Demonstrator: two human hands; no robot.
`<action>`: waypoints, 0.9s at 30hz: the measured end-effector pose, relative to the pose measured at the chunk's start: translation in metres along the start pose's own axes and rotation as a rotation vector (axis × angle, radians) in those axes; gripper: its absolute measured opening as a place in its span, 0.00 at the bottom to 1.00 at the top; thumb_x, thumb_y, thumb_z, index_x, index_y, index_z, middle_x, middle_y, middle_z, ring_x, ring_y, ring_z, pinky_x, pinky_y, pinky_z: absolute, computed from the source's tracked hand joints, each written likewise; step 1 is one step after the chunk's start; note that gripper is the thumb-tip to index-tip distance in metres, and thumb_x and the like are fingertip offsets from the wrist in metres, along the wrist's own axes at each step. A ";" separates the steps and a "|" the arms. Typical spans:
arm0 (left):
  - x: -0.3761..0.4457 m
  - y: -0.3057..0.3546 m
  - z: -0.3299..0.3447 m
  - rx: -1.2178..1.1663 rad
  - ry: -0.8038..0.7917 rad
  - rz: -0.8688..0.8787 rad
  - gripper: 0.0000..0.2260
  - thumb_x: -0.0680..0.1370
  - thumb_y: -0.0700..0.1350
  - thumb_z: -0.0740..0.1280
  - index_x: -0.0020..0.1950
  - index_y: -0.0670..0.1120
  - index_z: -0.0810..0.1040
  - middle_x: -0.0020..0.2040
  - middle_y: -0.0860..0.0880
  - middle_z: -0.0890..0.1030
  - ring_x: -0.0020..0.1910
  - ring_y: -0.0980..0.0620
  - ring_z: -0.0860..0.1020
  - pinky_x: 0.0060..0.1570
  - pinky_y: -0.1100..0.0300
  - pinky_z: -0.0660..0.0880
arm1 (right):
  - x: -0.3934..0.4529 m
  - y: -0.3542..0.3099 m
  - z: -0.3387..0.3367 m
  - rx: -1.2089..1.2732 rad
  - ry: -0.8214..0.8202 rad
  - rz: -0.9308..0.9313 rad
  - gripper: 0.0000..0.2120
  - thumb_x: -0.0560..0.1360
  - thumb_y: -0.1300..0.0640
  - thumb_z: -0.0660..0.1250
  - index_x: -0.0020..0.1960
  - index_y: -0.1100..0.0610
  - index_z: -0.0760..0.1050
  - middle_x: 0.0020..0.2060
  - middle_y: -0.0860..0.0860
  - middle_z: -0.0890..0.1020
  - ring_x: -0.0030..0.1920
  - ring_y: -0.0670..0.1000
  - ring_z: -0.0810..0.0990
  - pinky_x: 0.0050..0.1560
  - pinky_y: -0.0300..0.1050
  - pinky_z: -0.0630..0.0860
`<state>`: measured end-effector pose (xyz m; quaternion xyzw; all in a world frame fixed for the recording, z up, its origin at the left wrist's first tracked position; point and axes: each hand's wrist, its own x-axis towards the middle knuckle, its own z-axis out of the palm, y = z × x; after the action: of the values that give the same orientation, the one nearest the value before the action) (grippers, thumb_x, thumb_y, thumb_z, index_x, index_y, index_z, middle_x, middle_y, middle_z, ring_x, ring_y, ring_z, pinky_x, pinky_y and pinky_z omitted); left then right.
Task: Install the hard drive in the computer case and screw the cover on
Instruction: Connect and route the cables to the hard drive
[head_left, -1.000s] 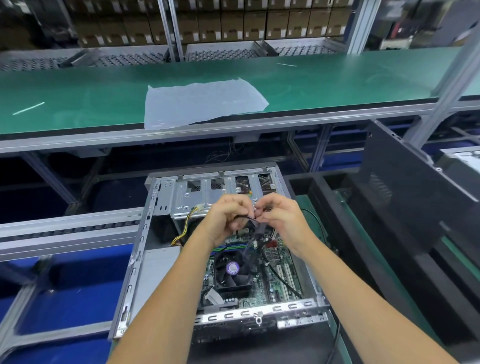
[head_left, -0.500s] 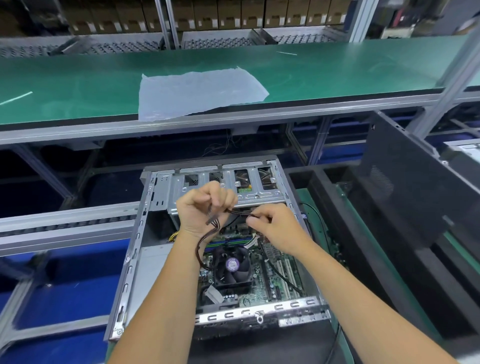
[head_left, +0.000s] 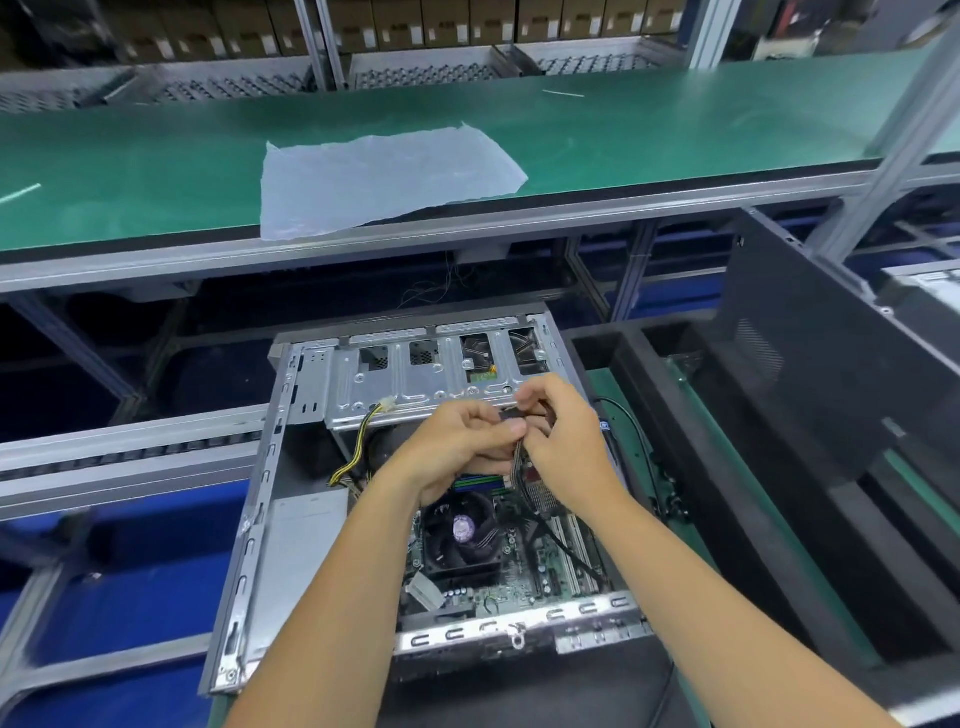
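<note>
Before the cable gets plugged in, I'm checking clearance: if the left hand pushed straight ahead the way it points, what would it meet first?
Probably the right hand, nearly touching the left hand around the black cable; depth is unclear.

The left hand (head_left: 457, 447) and right hand (head_left: 563, 441) cover most of the dark cable (head_left: 518, 457) they pinch, so its connector cannot be made out. Both forearms hide parts of the motherboard (head_left: 524, 566). Far shelf boxes (head_left: 447, 26) are blurred and cut off by the top edge.
</note>
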<state>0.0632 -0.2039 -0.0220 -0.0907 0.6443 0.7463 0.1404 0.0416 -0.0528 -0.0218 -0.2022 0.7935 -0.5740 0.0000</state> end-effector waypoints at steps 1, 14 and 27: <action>0.001 -0.002 0.002 0.006 -0.009 -0.008 0.12 0.70 0.45 0.75 0.45 0.42 0.74 0.41 0.43 0.83 0.41 0.49 0.83 0.39 0.61 0.79 | 0.000 0.000 -0.001 0.018 -0.002 0.017 0.15 0.71 0.76 0.61 0.48 0.57 0.73 0.43 0.48 0.76 0.43 0.41 0.75 0.46 0.32 0.73; 0.015 -0.017 0.020 -0.016 0.129 -0.019 0.04 0.78 0.37 0.65 0.50 0.39 0.78 0.39 0.44 0.84 0.28 0.54 0.70 0.31 0.65 0.69 | 0.005 0.001 -0.015 0.203 0.473 0.217 0.10 0.72 0.74 0.59 0.40 0.60 0.72 0.30 0.54 0.82 0.26 0.50 0.81 0.29 0.41 0.77; 0.033 -0.019 0.074 -0.303 0.357 -0.191 0.14 0.77 0.32 0.64 0.32 0.41 0.74 0.24 0.48 0.75 0.21 0.54 0.73 0.24 0.67 0.69 | -0.018 -0.003 -0.022 -0.785 -0.309 -0.028 0.06 0.74 0.61 0.58 0.39 0.55 0.70 0.34 0.51 0.68 0.36 0.56 0.71 0.37 0.46 0.66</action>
<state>0.0412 -0.1255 -0.0391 -0.3015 0.5279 0.7900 0.0792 0.0540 -0.0281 -0.0161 -0.2813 0.9398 -0.1911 0.0344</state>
